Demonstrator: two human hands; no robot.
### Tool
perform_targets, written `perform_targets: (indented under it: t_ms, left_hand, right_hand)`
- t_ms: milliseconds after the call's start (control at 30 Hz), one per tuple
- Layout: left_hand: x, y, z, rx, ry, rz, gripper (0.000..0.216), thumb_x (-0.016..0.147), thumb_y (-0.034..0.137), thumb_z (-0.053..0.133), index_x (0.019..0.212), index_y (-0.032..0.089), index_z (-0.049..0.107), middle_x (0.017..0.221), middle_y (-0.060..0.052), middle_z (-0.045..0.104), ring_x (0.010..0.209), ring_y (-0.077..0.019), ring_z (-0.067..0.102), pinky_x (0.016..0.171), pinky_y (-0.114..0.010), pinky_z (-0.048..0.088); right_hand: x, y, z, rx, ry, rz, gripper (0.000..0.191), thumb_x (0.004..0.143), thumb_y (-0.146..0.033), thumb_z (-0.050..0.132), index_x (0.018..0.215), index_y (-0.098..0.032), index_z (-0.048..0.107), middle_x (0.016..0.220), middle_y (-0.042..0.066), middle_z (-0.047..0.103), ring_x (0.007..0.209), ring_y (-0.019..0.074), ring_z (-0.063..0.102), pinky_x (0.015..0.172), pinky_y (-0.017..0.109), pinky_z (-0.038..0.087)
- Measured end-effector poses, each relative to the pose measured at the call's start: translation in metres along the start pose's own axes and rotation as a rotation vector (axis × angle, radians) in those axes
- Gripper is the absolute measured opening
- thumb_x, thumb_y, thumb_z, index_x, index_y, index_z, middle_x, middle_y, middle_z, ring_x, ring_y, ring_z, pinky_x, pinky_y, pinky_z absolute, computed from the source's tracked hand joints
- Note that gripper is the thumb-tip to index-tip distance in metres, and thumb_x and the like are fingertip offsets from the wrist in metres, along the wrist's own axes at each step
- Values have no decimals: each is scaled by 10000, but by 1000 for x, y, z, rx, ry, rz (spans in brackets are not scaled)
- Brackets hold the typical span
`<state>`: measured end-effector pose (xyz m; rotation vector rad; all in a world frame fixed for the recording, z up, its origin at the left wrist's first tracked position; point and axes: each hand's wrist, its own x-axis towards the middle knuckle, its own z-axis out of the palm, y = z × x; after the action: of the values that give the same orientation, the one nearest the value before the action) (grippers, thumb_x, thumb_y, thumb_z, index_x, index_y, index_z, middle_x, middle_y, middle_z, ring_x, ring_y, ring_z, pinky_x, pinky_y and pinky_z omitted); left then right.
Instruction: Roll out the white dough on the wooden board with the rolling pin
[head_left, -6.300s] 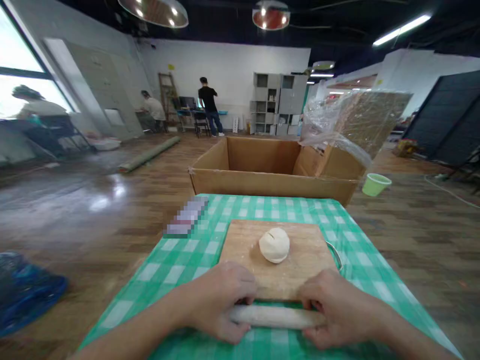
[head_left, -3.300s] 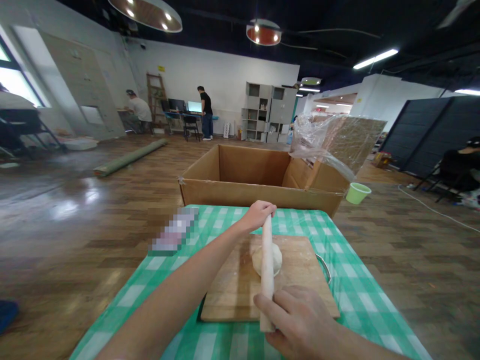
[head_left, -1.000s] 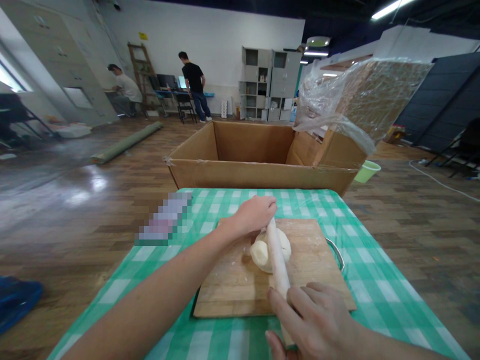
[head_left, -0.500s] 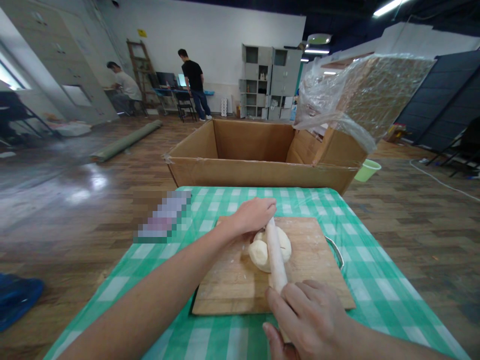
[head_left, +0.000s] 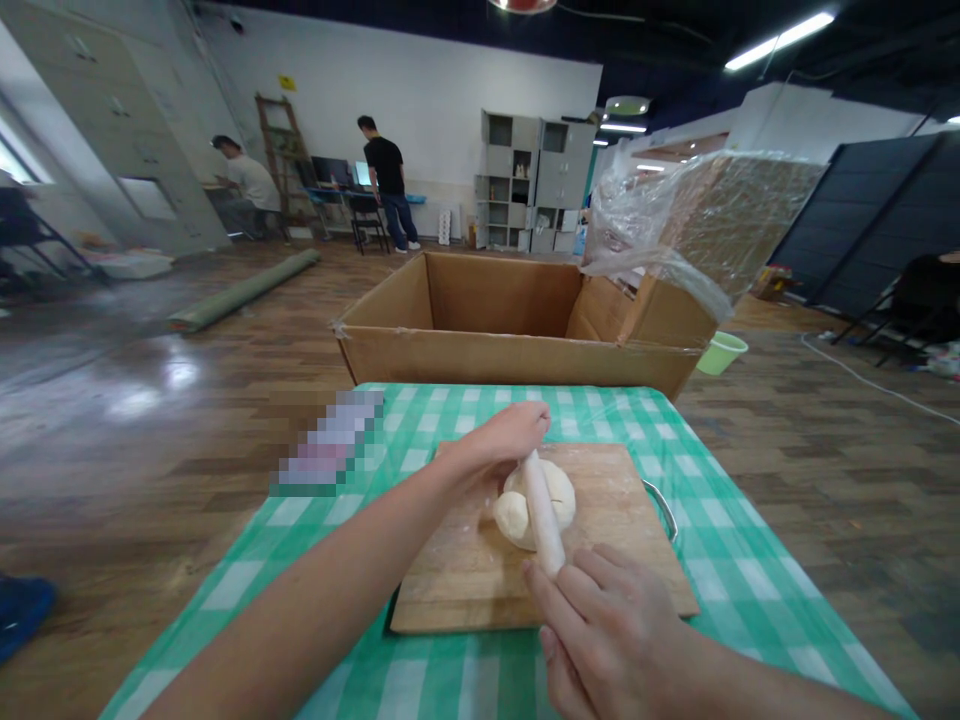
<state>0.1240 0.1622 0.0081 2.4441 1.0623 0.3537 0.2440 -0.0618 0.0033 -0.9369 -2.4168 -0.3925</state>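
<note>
A pale rolling pin presses across a lump of white dough, which bulges out on both sides of it. My left hand is closed around the pin's far end, the forearm reaching in from the lower left. Around the near end, my right hand is wrapped with its fingers curled; that end of the pin is hidden under it. Beneath the dough lies a wooden cutting board with a metal handle on its right side. Light flour marks show on the wood.
The table wears a green-and-white checked cloth. At its left edge lies a blurred-out flat object. A large open cardboard box stands behind, with a green bucket to its right. Two people are at the far wall.
The rolling pin and both hands have shifted slightly left over the dough, still gripping. The camera view has tilted up a little, so the background sits lower.
</note>
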Motion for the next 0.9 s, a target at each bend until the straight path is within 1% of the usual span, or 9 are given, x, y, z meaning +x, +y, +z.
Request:
perform_targets:
  t_ms: [100,200,300,400,500,567,667,800,900]
  left_hand:
    - [1,-1,4,-23,17,-31,257,929,170,355,858,205,599,928,-50,699,875,-198,626,758,-297,448]
    - [-1,-3,6,-42,14,-21,277,932,171,350,912,208,624,984,-43,713,918,-190,639,782,-283,461]
    - [-5,-4,1,-39,-4,-13,263,943,191,372,913,216,632,943,-26,706,856,-182,629,740,-272,457]
    - [-9,-5,-8,-12,-12,-19,241,958,232,414,829,213,616,818,-18,662,755,-182,587,703,-280,435]
    - [-10,-6,-16,8,-22,-22,221,942,229,466,772,208,607,762,-17,636,727,-185,569,695,-288,416]
    - [-9,-7,-17,9,-34,-26,189,906,175,484,789,210,628,776,-20,657,745,-188,585,697,-287,410]
    - [-6,-9,-14,8,-38,-49,220,855,102,474,833,213,664,814,-31,697,778,-196,612,697,-287,414]
    - [-4,-12,-8,16,-34,-85,238,833,94,477,847,213,683,852,-43,723,800,-203,624,696,-285,429]
    - [-5,-13,-6,22,-35,-99,238,842,103,481,859,216,690,904,-46,742,839,-203,637,723,-282,444]
  right_hand:
    - [7,-3,0,-72,30,-31,182,793,-200,516,867,-153,675,715,70,593,657,225,487,587,396,352]
    - [15,-6,1,-105,-8,-93,86,788,-238,557,737,-199,614,735,64,557,699,227,461,622,400,346]
    - [19,-9,8,-53,-90,-137,113,818,-290,587,760,-196,609,783,59,543,755,230,454,686,397,382]
    - [16,-10,17,16,-173,-171,123,849,-304,610,806,-189,615,821,60,550,785,227,446,716,384,394]
    - [13,-8,20,78,-243,-197,125,873,-285,633,795,-200,587,830,45,563,801,215,449,761,371,406]
    - [16,-7,17,127,-279,-224,152,884,-282,647,781,-206,565,821,23,574,785,195,450,773,357,406]
    - [23,-5,12,185,-332,-259,195,906,-324,649,773,-210,562,770,-12,589,738,170,452,785,349,407]
    - [31,-5,17,239,-386,-247,285,900,-438,646,720,-224,590,662,-40,608,684,162,479,827,380,422]
    - [38,-9,24,258,-402,-250,320,894,-468,636,682,-229,625,600,-45,624,608,157,472,776,390,424]
